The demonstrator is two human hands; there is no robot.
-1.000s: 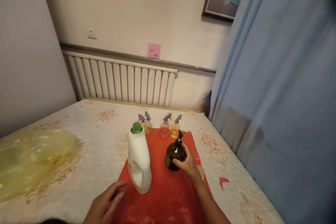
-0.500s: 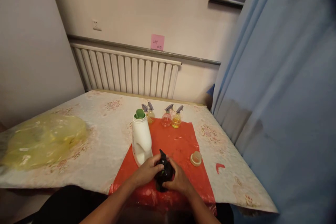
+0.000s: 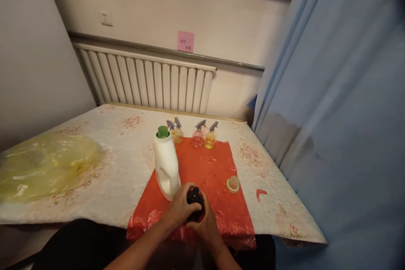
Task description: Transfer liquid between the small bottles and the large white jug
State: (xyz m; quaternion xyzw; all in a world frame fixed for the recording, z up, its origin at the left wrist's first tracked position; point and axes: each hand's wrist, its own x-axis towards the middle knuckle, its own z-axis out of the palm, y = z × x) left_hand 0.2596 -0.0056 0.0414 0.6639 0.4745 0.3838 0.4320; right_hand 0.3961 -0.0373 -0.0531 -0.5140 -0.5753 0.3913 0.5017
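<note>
Both my hands are wrapped round a dark brown pump bottle (image 3: pixel 194 197) near the front edge of a red plastic sheet (image 3: pixel 215 177). My left hand (image 3: pixel 180 207) grips its top from the left, fingers curled over the black pump head. My right hand (image 3: pixel 207 224) holds the bottle's body from below and the right. Just left of my hands a white detergent jug (image 3: pixel 166 166) with a green spout stands upright. A small beige cap (image 3: pixel 233 184) lies on the red sheet to the right.
Several small spray bottles (image 3: pixel 202 135) with pink and yellow liquid stand at the sheet's far edge. A yellow plastic bag (image 3: pixel 44 166) lies on the floral tablecloth (image 3: pixel 120 168) at the left. A radiator (image 3: pixel 145 84) lines the wall; a blue curtain (image 3: pixel 332 114) hangs at the right.
My right hand carried the dark bottle from mid-sheet to the front edge, uncovering the beige cap. My left hand came up and closed on the bottle's pump top.
</note>
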